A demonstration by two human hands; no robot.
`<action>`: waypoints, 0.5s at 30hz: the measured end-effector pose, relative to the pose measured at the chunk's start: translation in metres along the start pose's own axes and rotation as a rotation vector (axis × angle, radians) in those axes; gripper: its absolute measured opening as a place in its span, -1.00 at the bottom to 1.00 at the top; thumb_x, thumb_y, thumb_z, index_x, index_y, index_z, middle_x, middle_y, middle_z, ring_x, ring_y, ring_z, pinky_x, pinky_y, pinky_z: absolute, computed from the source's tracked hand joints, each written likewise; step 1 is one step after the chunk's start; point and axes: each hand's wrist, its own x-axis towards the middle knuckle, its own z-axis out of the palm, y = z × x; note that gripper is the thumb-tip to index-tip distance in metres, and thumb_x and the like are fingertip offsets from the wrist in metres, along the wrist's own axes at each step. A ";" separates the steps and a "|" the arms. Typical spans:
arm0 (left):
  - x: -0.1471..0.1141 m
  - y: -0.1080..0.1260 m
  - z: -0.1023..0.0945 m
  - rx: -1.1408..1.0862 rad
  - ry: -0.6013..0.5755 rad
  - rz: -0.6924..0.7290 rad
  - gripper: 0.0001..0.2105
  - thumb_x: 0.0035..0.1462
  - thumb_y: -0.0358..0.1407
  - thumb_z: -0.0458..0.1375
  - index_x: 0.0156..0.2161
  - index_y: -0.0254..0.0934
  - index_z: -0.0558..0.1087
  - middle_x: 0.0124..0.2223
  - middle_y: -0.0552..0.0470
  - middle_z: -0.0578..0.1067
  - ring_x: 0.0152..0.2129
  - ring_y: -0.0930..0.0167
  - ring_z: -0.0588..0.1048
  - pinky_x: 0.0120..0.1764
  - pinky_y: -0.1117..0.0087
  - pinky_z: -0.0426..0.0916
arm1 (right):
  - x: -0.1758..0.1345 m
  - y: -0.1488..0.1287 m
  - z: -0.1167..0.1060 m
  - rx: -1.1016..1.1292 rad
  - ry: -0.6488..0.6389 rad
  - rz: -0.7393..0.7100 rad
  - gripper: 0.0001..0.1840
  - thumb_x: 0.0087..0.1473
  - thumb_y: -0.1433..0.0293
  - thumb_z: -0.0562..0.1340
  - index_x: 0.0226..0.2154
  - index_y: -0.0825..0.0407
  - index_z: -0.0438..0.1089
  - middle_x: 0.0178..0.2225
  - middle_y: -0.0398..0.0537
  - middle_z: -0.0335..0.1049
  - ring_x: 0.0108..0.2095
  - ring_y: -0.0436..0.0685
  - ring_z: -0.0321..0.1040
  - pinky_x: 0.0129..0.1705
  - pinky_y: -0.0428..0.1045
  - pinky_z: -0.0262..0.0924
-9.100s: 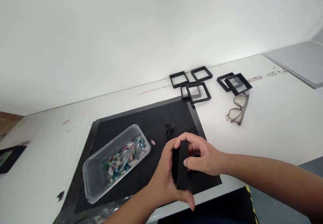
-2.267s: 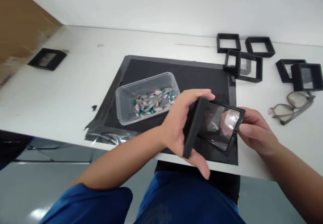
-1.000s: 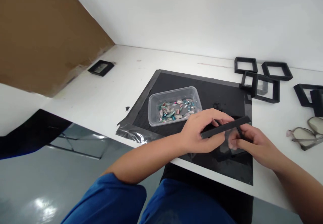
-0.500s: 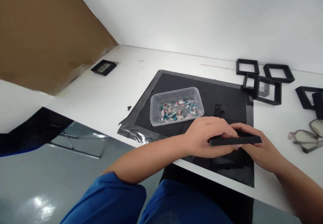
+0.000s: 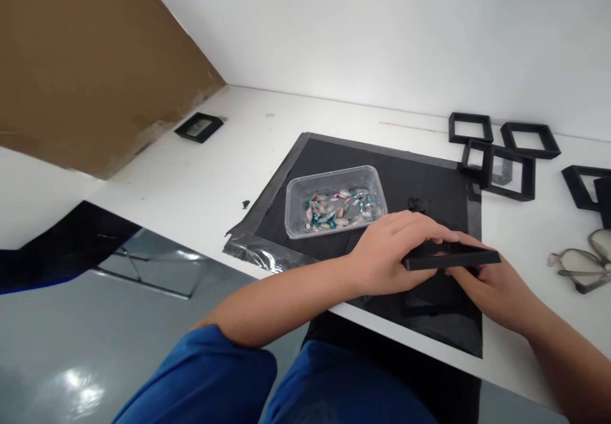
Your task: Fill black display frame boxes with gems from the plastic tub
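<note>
Both hands hold a black square frame (image 5: pixel 456 260) above the front right of the black mat (image 5: pixel 334 150). My left hand (image 5: pixel 386 255) grips its left side, fingers over the top and thumb below. My right hand (image 5: pixel 503 287) is wrapped round the right side, its thumb underneath and its fingers partly hidden behind the frame. Below the hands, a dark rectangular shape (image 5: pixel 427 306) shows on the mat; I cannot tell whether it is another frame part. A clear plastic tub (image 5: pixel 296 201) of small pink, teal and silvery pieces (image 5: pixel 329 214) stands left of the hands.
Several black frames (image 5: pixel 508 188) lie at the right, some overlapping. Eyeglasses (image 5: pixel 580 265) rest at the right edge. One more frame (image 5: pixel 198 127) lies far left by a brown board (image 5: pixel 95 61). Black scraps (image 5: pixel 416 204) sit on the mat. The white table (image 5: pixel 248 150) meets a wall behind.
The held frame has tilted so more of its inner side shows. My left fingers have shifted up and over its far edge. The view has moved slightly.
</note>
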 end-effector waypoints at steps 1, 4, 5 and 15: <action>0.000 0.000 0.002 0.011 0.038 0.001 -0.77 0.26 -0.39 0.24 0.01 -0.27 0.44 -0.13 -0.03 0.67 -0.22 0.43 0.63 -0.13 0.41 0.52 | 0.000 0.000 0.000 -0.021 0.012 0.004 -0.56 0.36 0.05 0.14 0.20 -0.26 0.42 -0.10 -0.11 0.60 -0.17 0.19 0.52 -0.17 0.08 0.44; 0.000 -0.001 0.005 0.037 0.132 -0.001 -0.72 0.24 -0.42 0.28 0.04 -0.25 0.43 -0.17 0.03 0.66 -0.29 0.48 0.61 -0.17 0.47 0.51 | 0.002 0.002 -0.001 -0.084 0.060 0.069 -0.52 0.35 -0.01 0.12 0.19 -0.24 0.43 -0.29 -0.12 0.59 -0.34 0.19 0.49 -0.34 0.08 0.38; 0.000 -0.001 0.006 0.046 0.155 0.004 -0.70 0.24 -0.43 0.28 0.05 -0.25 0.43 -0.15 0.02 0.66 -0.27 0.48 0.62 -0.15 0.48 0.52 | 0.003 0.003 -0.001 -0.094 0.077 0.089 -0.51 0.34 -0.03 0.13 0.18 -0.22 0.44 -0.34 -0.12 0.57 -0.39 0.19 0.47 -0.38 0.08 0.36; -0.001 0.002 0.003 0.323 0.318 0.166 -0.77 0.25 -0.51 0.20 -0.11 -0.12 0.54 -0.03 0.05 0.62 -0.02 0.43 0.54 0.10 0.35 0.50 | 0.006 0.007 -0.001 0.096 0.148 0.053 -0.56 0.28 -0.03 0.26 0.03 -0.13 0.52 -0.21 -0.05 0.62 -0.19 0.24 0.57 -0.21 0.10 0.49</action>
